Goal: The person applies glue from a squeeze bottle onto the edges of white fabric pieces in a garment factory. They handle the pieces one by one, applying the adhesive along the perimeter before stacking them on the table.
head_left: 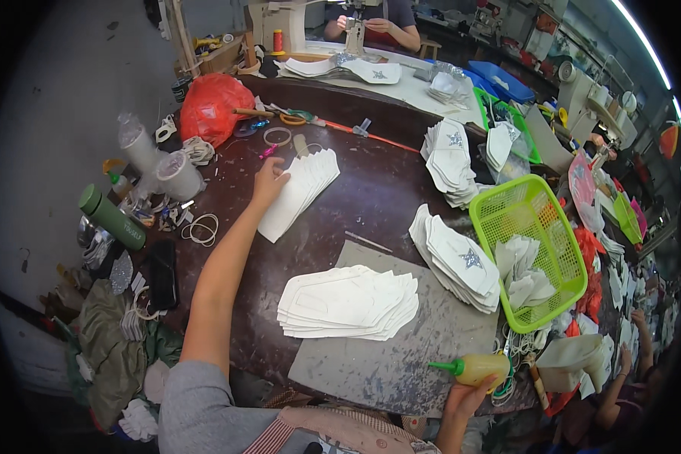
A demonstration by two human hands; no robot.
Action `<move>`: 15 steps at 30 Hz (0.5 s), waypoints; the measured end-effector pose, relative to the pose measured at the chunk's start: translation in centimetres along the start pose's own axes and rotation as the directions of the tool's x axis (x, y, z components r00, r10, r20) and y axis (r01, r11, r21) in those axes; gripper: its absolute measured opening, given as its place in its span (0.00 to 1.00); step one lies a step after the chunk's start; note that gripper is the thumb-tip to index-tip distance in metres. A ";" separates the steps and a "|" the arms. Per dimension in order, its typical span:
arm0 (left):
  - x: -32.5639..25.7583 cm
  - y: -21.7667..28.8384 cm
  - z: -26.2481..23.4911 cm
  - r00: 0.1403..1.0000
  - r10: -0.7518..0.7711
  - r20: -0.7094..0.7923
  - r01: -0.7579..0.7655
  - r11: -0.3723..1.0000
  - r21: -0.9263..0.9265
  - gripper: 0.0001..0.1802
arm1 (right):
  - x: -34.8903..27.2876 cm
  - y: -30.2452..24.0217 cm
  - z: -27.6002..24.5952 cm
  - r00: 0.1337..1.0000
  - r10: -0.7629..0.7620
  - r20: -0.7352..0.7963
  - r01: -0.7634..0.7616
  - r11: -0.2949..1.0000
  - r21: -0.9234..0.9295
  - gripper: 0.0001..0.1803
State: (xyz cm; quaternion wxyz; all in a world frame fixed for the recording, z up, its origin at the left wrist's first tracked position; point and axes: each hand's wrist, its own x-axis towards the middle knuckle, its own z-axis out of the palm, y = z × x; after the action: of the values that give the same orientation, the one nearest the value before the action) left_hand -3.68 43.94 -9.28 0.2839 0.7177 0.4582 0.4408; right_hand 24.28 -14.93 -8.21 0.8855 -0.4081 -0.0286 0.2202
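My left hand (268,180) reaches far over the dark table and grips the edge of a fanned stack of white cut pieces (303,191). My right hand (467,395) is at the near right edge, closed around a yellow squeeze bottle with a green nozzle (473,368) pointing left. Between them, another fanned stack of white pieces (349,302) lies on a grey board (401,356). A further pile of white pieces with a silver star (458,259) rests beside a green plastic basket (507,204) holding more white pieces.
A red bag (213,107), clear bottles (140,144), a green flask (112,219), rubber bands and a black phone (163,274) crowd the left side. More white stacks (448,159) sit at the back right. Another person works a sewing machine (354,30) at the far end.
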 end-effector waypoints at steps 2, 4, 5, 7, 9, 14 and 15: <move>-0.5 0.6 0.2 0.999 0.044 -0.002 -0.043 0.993 0.108 0.24 | 0.0 0.0 0.1 1.000 -0.002 -0.022 0.002 1.000 0.002 0.34; -1.0 2.5 -0.1 0.972 0.211 -0.106 -0.166 0.928 0.334 0.24 | 0.4 0.0 -0.8 1.000 0.007 0.012 -0.007 1.000 -0.004 0.34; -1.5 4.2 -0.5 0.953 0.258 -0.159 -0.191 0.919 0.344 0.23 | 0.0 -0.1 0.1 1.000 0.007 0.016 -0.007 1.000 -0.011 0.34; -3.2 9.8 -1.5 0.893 0.399 -0.208 -0.314 0.885 0.344 0.18 | -0.3 -0.4 0.4 0.999 0.005 0.034 -0.004 1.000 -0.024 0.34; -7.0 16.5 -2.3 0.869 0.492 -0.058 -0.462 0.847 0.265 0.14 | -0.1 -0.1 -0.9 0.998 0.006 0.058 -0.005 1.000 -0.026 0.34; -19.6 23.4 0.6 0.631 0.440 0.638 -0.606 0.794 0.052 0.26 | 0.0 0.2 -0.7 0.999 0.022 0.043 -0.022 1.000 -0.002 0.30; -20.4 22.9 1.3 0.639 0.418 0.645 -0.623 0.774 0.115 0.27 | 0.2 0.1 -0.3 0.999 0.018 0.049 -0.017 1.000 -0.007 0.30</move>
State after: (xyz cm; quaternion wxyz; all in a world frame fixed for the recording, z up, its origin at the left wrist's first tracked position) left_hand 2.85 15.83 1.13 0.1457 0.9556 0.1836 0.1784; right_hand 24.47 -15.02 -8.53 0.8813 -0.4056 -0.0472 0.2377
